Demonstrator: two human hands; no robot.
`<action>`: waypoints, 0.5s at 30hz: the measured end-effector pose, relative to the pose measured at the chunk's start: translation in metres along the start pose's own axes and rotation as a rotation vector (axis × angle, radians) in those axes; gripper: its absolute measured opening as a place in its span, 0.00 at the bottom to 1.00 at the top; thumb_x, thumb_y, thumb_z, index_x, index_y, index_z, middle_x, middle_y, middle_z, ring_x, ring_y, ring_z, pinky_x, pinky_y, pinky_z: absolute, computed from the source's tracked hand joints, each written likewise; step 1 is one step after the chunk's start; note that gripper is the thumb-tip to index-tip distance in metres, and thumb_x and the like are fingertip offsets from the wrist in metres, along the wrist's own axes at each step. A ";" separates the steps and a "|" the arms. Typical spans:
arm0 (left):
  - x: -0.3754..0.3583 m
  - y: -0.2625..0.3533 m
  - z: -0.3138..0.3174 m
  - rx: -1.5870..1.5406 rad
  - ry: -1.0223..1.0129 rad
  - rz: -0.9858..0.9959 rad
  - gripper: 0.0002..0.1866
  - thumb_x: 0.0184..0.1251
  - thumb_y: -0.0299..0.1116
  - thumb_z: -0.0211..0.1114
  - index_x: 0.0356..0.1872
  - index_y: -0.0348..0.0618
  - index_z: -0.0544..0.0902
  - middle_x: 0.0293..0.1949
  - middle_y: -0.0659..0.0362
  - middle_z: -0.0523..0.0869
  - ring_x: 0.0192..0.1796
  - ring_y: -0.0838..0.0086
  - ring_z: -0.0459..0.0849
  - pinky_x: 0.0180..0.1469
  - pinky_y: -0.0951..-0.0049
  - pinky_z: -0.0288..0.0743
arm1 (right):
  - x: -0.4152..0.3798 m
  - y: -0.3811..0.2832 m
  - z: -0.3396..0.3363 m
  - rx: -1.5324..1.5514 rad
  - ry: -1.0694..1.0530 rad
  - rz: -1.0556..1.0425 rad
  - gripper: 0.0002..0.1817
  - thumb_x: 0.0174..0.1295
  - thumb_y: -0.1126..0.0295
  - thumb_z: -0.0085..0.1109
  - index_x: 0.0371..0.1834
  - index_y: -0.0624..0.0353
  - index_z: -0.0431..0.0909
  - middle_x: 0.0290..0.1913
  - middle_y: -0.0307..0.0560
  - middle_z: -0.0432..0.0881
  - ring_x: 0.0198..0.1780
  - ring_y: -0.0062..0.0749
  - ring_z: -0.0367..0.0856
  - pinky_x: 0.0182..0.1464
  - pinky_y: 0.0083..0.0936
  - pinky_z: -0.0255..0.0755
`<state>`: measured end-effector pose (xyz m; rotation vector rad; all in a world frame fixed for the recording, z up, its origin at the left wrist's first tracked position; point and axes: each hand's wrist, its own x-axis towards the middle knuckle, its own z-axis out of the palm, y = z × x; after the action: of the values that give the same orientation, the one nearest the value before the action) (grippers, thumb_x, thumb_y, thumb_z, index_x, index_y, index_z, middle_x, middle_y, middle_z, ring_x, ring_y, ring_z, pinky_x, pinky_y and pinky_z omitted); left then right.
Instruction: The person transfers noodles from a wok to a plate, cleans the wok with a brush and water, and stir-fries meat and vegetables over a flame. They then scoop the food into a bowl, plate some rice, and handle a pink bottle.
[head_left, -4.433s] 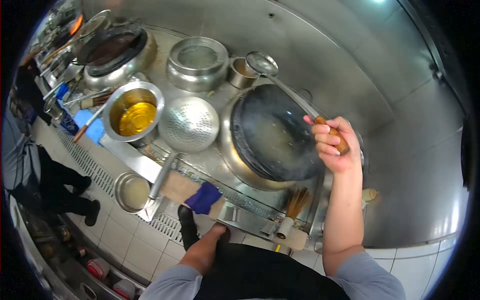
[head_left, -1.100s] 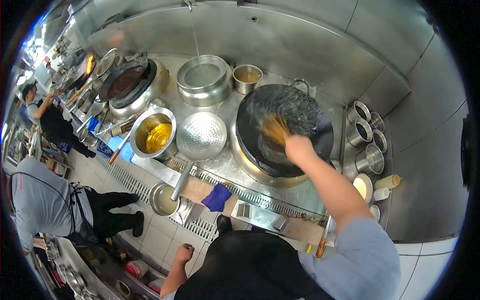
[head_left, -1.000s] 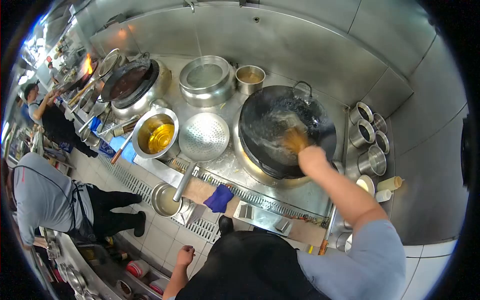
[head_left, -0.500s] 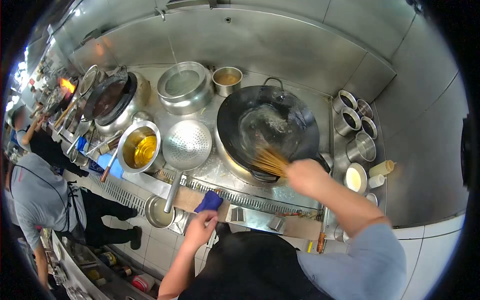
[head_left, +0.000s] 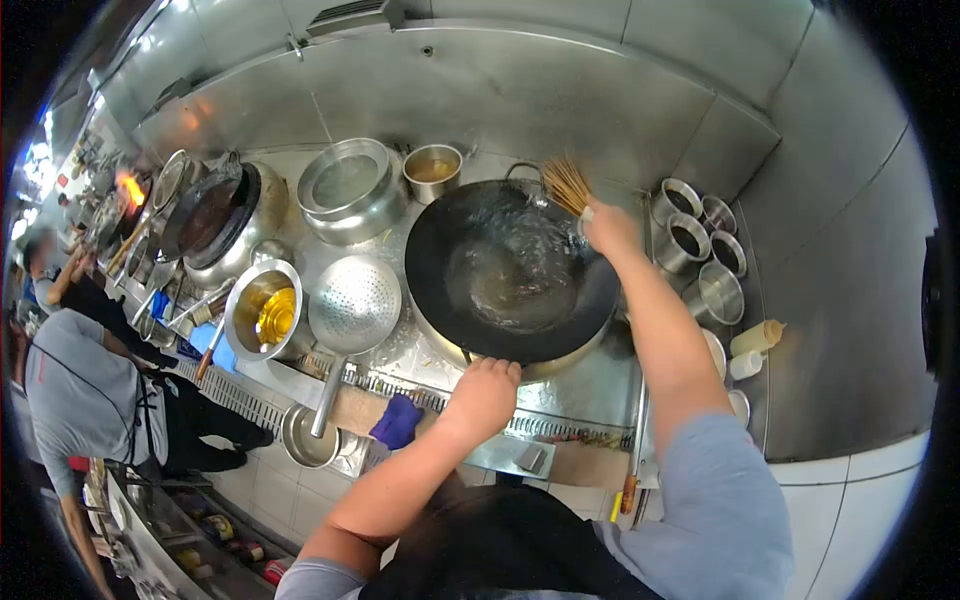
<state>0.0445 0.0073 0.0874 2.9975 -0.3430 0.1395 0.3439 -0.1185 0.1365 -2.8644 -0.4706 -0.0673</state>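
Note:
A large black wok with some water in it sits on the burner in the middle. My right hand grips a bamboo brush at the wok's far right rim, bristles pointing up and away. My left hand grips the wok's near rim by its handle. A blue cloth lies on the counter edge just left of my left hand.
Left of the wok lie a perforated strainer ladle, a bowl of yellow oil, a steel pot, a small sauce pot and a second wok. Steel seasoning cups stand at the right. A person in grey stands at the left.
My left hand rose from near the blue cloth and took the wok's near rim. My right hand swept the brush from the wok's near side to its far right rim.

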 end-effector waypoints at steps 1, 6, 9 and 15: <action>0.004 -0.004 -0.001 -0.070 -0.068 -0.015 0.15 0.60 0.30 0.54 0.44 0.32 0.80 0.38 0.50 0.84 0.43 0.60 0.82 0.51 0.63 0.73 | -0.020 -0.002 -0.023 -0.034 -0.014 -0.089 0.28 0.58 0.62 0.54 0.65 0.38 0.71 0.44 0.55 0.83 0.46 0.51 0.81 0.48 0.43 0.75; 0.013 -0.018 -0.009 -0.113 0.013 -0.066 0.15 0.62 0.44 0.60 0.30 0.41 0.83 0.32 0.50 0.85 0.39 0.57 0.83 0.46 0.59 0.73 | -0.146 -0.014 -0.082 -0.348 -0.336 -0.553 0.27 0.56 0.63 0.55 0.63 0.37 0.73 0.32 0.55 0.82 0.39 0.49 0.83 0.42 0.44 0.77; 0.013 -0.015 -0.003 -0.129 -0.017 -0.090 0.16 0.64 0.44 0.59 0.30 0.41 0.83 0.32 0.50 0.85 0.40 0.57 0.83 0.46 0.58 0.73 | -0.136 0.022 -0.016 -0.533 -0.477 -0.598 0.17 0.62 0.68 0.49 0.53 0.52 0.79 0.33 0.53 0.84 0.36 0.47 0.85 0.38 0.42 0.78; 0.013 -0.017 0.008 -0.169 0.010 -0.104 0.15 0.66 0.42 0.57 0.30 0.40 0.82 0.32 0.49 0.85 0.40 0.56 0.83 0.47 0.57 0.72 | 0.028 0.003 -0.026 -0.437 0.075 -0.326 0.13 0.66 0.67 0.46 0.44 0.54 0.81 0.42 0.51 0.84 0.43 0.45 0.83 0.40 0.41 0.77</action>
<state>0.0614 0.0194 0.0790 2.8382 -0.1876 0.1102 0.3708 -0.1184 0.1633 -3.1512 -1.0156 -0.3753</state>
